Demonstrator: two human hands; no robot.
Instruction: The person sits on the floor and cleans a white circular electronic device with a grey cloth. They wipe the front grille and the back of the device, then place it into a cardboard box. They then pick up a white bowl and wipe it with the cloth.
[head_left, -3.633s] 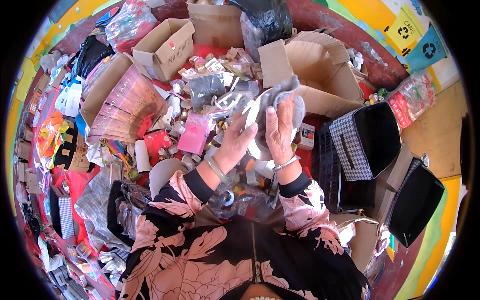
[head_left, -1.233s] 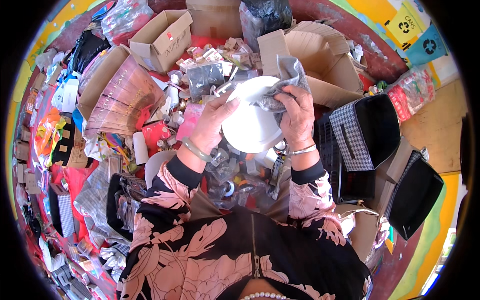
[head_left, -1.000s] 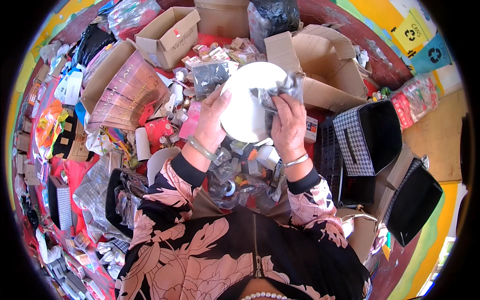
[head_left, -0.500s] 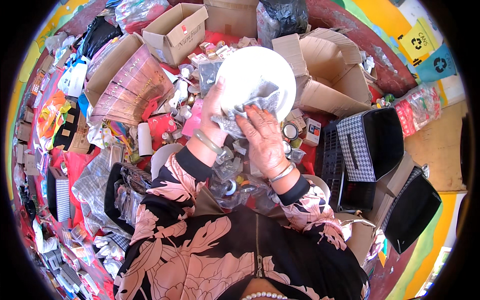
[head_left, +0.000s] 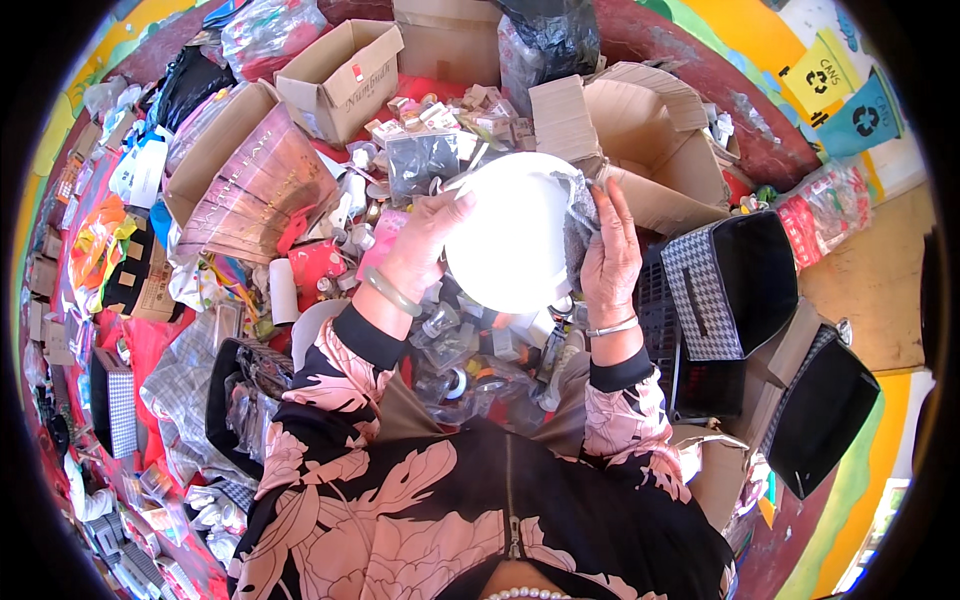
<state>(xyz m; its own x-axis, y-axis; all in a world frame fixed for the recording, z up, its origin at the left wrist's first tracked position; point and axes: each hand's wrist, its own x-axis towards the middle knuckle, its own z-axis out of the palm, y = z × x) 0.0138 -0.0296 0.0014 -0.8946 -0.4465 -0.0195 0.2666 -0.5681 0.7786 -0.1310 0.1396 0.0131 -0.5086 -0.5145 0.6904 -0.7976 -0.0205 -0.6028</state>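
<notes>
A round white dish (head_left: 505, 235) is held up in front of me; its glare hides surface detail, so I cannot tell whether it is a plate or a shallow bowl. My left hand (head_left: 425, 235) grips its left edge, thumb lying over the rim. At the opposite edge, my right hand (head_left: 611, 250) presses a grey cloth (head_left: 579, 225) against the rim, fingers closed round it. Beneath the dish lie clear plastic containers (head_left: 445, 340) and other small pieces, between my knees.
Open cardboard boxes stand ahead: one at centre left (head_left: 340, 85), a larger one (head_left: 650, 130) at right. Houndstooth-patterned black bins (head_left: 715, 290) sit over a black crate at right. A black bin (head_left: 245, 400) with plastic wrapping is at left. Heaped small boxes (head_left: 450, 120) lie beyond.
The dish has come lower and nearer. My right hand has moved with the cloth from the dish's face to its right edge. My left hand still grips the left rim.
</notes>
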